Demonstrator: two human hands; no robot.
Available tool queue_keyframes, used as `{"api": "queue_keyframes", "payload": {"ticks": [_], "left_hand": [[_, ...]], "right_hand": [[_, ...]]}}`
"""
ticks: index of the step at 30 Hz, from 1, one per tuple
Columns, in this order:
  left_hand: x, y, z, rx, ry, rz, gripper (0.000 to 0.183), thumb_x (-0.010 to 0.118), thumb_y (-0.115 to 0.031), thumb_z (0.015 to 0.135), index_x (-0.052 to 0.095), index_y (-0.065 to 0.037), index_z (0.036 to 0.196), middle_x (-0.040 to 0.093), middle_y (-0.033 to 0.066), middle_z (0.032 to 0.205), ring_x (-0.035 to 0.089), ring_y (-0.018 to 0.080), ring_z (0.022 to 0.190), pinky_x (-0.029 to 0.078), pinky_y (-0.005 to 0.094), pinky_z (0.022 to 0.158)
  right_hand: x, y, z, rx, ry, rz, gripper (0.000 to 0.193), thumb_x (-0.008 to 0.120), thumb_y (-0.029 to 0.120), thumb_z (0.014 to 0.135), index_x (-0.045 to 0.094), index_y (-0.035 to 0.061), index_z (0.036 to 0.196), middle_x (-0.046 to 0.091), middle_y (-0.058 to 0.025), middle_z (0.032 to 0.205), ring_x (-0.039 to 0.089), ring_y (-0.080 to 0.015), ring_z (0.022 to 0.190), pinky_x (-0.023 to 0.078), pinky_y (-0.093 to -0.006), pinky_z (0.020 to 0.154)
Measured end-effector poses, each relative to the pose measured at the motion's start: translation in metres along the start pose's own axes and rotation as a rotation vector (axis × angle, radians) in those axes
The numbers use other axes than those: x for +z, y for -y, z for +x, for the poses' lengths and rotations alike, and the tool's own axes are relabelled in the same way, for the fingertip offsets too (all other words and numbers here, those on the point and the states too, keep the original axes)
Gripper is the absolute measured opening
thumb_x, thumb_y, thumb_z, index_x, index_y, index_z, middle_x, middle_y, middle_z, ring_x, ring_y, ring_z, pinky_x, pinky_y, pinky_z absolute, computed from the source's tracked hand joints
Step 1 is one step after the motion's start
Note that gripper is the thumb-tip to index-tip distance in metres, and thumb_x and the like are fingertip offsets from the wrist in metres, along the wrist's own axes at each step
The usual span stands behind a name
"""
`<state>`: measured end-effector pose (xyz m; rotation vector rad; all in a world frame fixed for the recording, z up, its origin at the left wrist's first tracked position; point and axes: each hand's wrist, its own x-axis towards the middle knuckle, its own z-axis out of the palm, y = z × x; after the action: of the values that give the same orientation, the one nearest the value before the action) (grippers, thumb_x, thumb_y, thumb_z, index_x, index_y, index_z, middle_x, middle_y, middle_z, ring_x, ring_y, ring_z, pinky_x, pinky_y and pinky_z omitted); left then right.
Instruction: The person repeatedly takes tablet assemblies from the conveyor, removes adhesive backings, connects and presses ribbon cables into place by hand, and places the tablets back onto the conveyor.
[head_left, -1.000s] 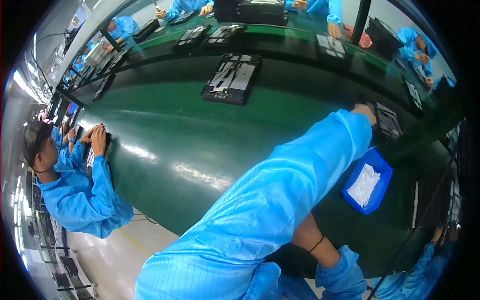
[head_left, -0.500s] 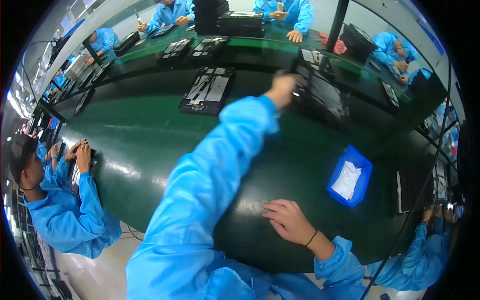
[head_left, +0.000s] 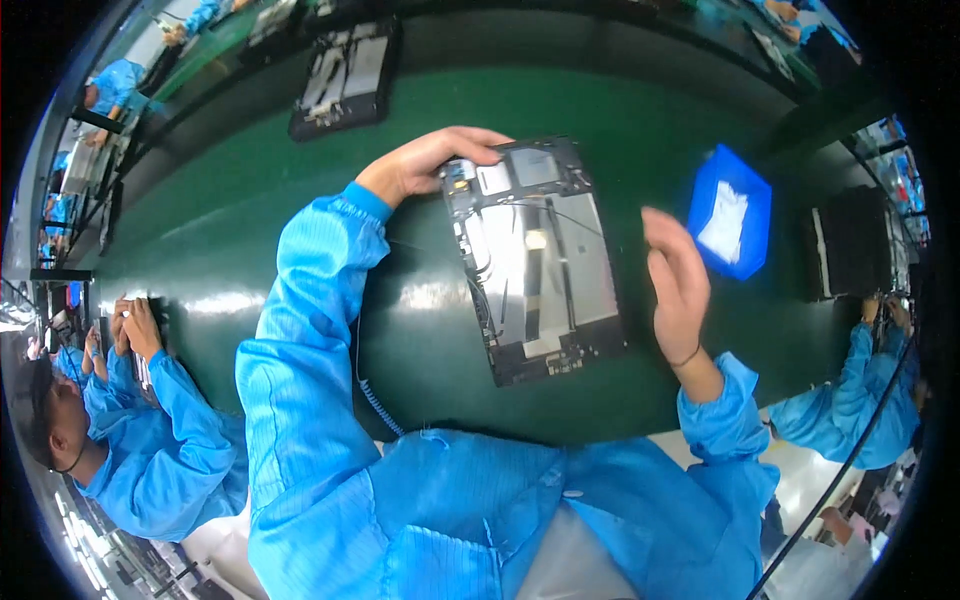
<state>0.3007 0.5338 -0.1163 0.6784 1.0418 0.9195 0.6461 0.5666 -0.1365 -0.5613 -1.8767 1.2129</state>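
An opened tablet (head_left: 540, 260), its inner side up with silver battery plates, dark cables and circuit boards showing, is in front of me at a slight tilt. My left hand (head_left: 440, 160) grips its far left corner, thumb on top and the other fingers partly hidden behind the edge. To the right of the tablet, my right hand (head_left: 680, 285) is held with fingers bent but apart, touching nothing. Just beyond that hand sits a blue plastic bin (head_left: 757, 225) with white paper-like pieces (head_left: 724, 222) in it.
Another opened tablet (head_left: 345, 75) lies on the green table (head_left: 250, 230) at the far left. A coiled blue cord (head_left: 378, 405) hangs by the near edge. A co-worker (head_left: 150, 430) works at the left; another person's sleeve (head_left: 850, 400) shows at the right, beside a dark stack (head_left: 850, 240).
My left hand has come back from the far right with an opened tablet. My right hand has lifted off the table and moved forward and right. The view has tipped downward.
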Motion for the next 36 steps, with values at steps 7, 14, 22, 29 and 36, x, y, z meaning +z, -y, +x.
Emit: {"api": "queue_keyframes", "payload": {"ticks": [7,14,22,29,36], "left_hand": [[-0.003,-0.013,-0.003,0.527,-0.307,0.838,0.029,0.063,-0.021,0.090,0.069,-0.001,0.111,0.069,0.0071,0.108,0.061,0.0146,0.103,0.045,0.0256,0.091],[0.071,0.038,-0.072,0.717,-0.571,1.386,0.015,0.072,-0.025,0.077,0.072,-0.013,0.085,0.066,0.0042,0.089,0.058,0.0243,0.095,0.034,0.0405,0.088],[0.109,0.078,-0.076,0.627,-0.445,1.234,0.033,0.080,-0.033,0.071,0.072,-0.015,0.097,0.063,0.0012,0.096,0.053,0.0220,0.094,0.028,0.0379,0.094],[0.115,0.076,-0.074,0.643,-0.566,1.275,0.025,0.080,-0.028,0.072,0.067,-0.013,0.088,0.061,0.0008,0.093,0.053,0.0215,0.095,0.028,0.0372,0.092],[0.107,0.096,-0.085,1.313,-0.511,1.533,0.013,0.067,-0.024,0.070,0.069,-0.026,0.082,0.060,-0.0081,0.083,0.054,0.0138,0.083,0.034,0.0367,0.087]], "right_hand": [[0.047,0.002,-0.020,0.265,0.015,0.116,0.055,0.053,0.005,0.090,0.035,-0.0007,0.142,0.038,-0.0158,0.147,0.037,-0.0259,0.135,0.026,-0.0381,0.113],[0.023,0.017,-0.012,-0.047,-0.001,-0.354,0.029,0.058,0.005,0.085,0.064,0.0030,0.112,0.051,-0.0145,0.137,0.040,-0.0327,0.132,0.029,-0.0412,0.110],[0.035,0.047,-0.011,-0.193,0.110,-0.555,0.024,0.064,0.002,0.072,0.074,0.0134,0.091,0.064,-0.0092,0.119,0.048,-0.0352,0.122,0.035,-0.0408,0.102],[0.034,0.044,-0.017,-0.238,0.138,-0.575,0.026,0.065,0.003,0.069,0.074,0.0157,0.091,0.065,-0.0076,0.118,0.050,-0.0350,0.118,0.035,-0.0403,0.100],[0.041,0.049,-0.014,-0.209,0.141,-0.549,0.023,0.065,-0.001,0.070,0.071,0.0118,0.088,0.066,-0.0089,0.114,0.048,-0.0370,0.122,0.034,-0.0452,0.104]]}}
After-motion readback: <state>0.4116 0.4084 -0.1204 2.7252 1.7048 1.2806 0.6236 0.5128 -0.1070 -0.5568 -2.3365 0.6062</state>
